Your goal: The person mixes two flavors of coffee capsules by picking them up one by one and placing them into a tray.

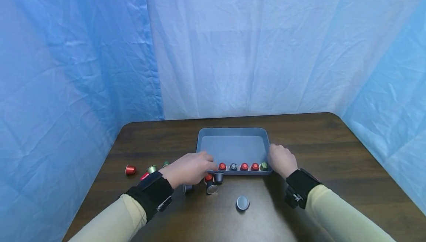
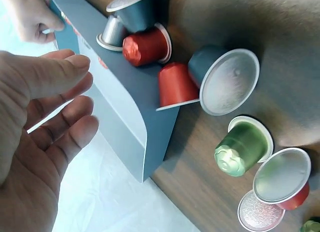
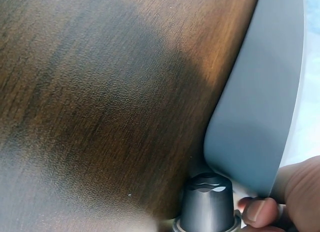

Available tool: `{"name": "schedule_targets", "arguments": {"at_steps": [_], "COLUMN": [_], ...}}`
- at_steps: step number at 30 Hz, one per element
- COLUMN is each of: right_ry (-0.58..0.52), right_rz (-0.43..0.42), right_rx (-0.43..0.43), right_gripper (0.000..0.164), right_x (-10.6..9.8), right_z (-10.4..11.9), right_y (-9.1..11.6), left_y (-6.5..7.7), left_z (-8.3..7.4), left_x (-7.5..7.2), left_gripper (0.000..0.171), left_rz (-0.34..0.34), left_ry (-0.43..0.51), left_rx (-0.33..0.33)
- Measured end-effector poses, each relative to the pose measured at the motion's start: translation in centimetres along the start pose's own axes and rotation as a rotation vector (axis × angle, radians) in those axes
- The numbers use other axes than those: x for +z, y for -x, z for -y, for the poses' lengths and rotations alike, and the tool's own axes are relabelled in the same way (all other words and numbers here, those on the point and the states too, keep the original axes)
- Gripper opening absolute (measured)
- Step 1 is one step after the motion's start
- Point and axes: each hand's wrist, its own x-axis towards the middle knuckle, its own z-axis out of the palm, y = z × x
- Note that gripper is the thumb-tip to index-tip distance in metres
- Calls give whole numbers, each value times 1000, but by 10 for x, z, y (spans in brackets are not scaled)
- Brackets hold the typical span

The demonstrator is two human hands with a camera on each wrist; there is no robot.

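A blue-grey tray (image 1: 233, 130) holds a row of red, dark and green coffee capsules along its near wall. Above the tray's near left corner hovers my left hand (image 1: 194, 168); in the left wrist view its fingers are loosely bent with nothing between them. Outside that wall lie red capsules (image 2: 147, 45) and dark capsules (image 2: 225, 82). My right hand (image 1: 283, 160) is at the tray's right side, fingers curled. In the right wrist view, its fingers (image 3: 260, 212) pinch near the rim of a dark capsule (image 3: 207, 202) beside the tray corner; the grip is partly cut off.
A lone capsule (image 1: 242, 203) stands on the brown wooden table (image 1: 319, 134) in front of the tray. Farther left are a red capsule (image 1: 130, 170) and green capsules (image 1: 152, 169), partly behind my left arm. Blue-white sheets (image 1: 253, 49) hang behind the table.
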Motion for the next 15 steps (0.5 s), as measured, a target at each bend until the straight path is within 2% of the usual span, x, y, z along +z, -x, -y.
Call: {"name": "schedule_targets", "arguments": {"at_steps": [3, 9, 15], "right_ry": [4, 7, 6], "right_rz": [-5, -4, -2], "right_rx": [-5, 2, -2], "right_gripper": [23, 24, 22], "right_x": [0, 0, 0], "right_z": [0, 0, 0], "right_y": [0, -1, -1], "left_y": [3, 5, 8], "left_z": [-2, -4, -4], "left_x": [1, 5, 11], "left_gripper": [32, 36, 34], "left_rz": [24, 88, 102], "left_ry": [-1, 39, 15], "left_rx": [12, -15, -11]}}
